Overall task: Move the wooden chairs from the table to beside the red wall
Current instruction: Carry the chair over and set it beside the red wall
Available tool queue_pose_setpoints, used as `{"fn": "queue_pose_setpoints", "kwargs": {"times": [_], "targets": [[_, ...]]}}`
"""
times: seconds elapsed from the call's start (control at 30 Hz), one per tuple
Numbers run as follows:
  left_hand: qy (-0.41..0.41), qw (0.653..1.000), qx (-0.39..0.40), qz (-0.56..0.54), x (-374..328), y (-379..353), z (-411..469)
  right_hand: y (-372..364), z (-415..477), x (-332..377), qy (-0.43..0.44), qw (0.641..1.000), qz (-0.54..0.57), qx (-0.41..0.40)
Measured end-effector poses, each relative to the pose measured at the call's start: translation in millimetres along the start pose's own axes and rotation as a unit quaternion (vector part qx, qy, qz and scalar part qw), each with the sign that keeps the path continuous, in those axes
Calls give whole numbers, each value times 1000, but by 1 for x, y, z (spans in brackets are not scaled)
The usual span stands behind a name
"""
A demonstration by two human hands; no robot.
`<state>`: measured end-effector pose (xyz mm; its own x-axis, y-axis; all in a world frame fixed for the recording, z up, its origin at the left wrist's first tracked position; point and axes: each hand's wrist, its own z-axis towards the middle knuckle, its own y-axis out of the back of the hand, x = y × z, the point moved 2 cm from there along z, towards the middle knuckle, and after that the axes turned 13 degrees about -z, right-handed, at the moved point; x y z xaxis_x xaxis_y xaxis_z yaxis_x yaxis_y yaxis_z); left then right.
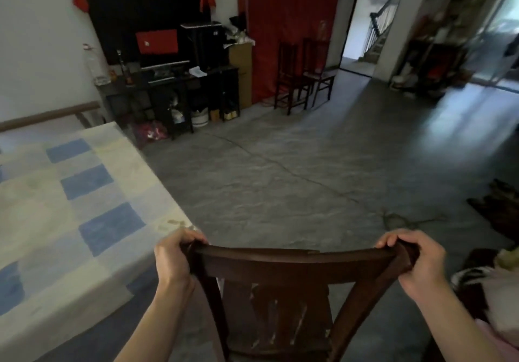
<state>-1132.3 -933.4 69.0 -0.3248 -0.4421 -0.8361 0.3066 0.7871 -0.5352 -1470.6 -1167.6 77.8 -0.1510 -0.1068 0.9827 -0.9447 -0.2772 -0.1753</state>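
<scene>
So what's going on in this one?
A person holds a wooden chair by its top rail, left hand at one end and right hand at the other, beside the table with the checked cloth. Two dark chairs already stand by the red wall across the room.

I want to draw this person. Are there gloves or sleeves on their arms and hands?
No gloves or sleeves show. The left hand and right hand are bare, and so are the left forearm and right forearm down to the picture's edge. I see no watch, bracelet or ring, though the picture is a bit blurry.
</scene>
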Motion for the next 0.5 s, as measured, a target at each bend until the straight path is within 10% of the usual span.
{"fn": "queue_pose_setpoints", "kwargs": {"times": [0.5], "targets": [[65, 987, 113, -96, 100, -335, 272, 5, 339, 100, 57, 995, 18, -79]]}}
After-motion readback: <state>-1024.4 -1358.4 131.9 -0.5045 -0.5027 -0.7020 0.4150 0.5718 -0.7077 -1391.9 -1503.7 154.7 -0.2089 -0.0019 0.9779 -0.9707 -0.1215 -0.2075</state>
